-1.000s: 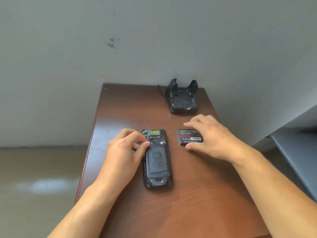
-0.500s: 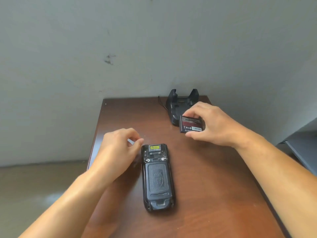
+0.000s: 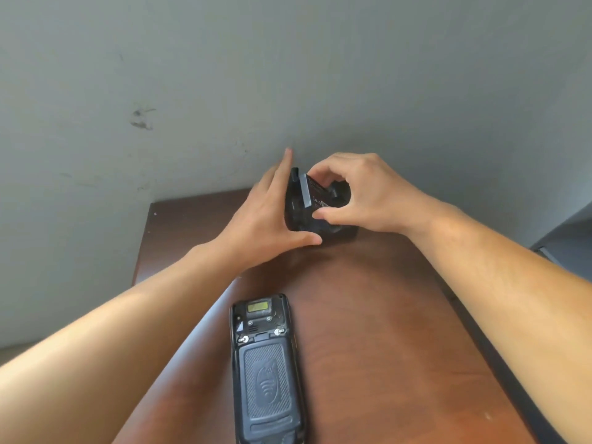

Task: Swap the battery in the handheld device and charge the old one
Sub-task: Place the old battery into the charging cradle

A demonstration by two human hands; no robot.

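— Counted so far? One handheld device [image 3: 267, 373], one battery [image 3: 312, 193], one charging cradle [image 3: 301, 216].

— And hands? Two: a left hand [image 3: 266, 216] and a right hand [image 3: 362, 193].

— Anything else? One tabletop [image 3: 384, 315], one wall [image 3: 288, 75] behind.

The handheld device [image 3: 267, 370] lies back-up on the table [image 3: 378, 341], near me and lengthwise. The charging cradle [image 3: 296, 213] stands at the table's far edge against the wall [image 3: 288, 75], well apart from the device. My left hand [image 3: 269, 216] braces the cradle's left side; my right hand [image 3: 358, 193] holds the battery [image 3: 315, 195] over the cradle from the right.
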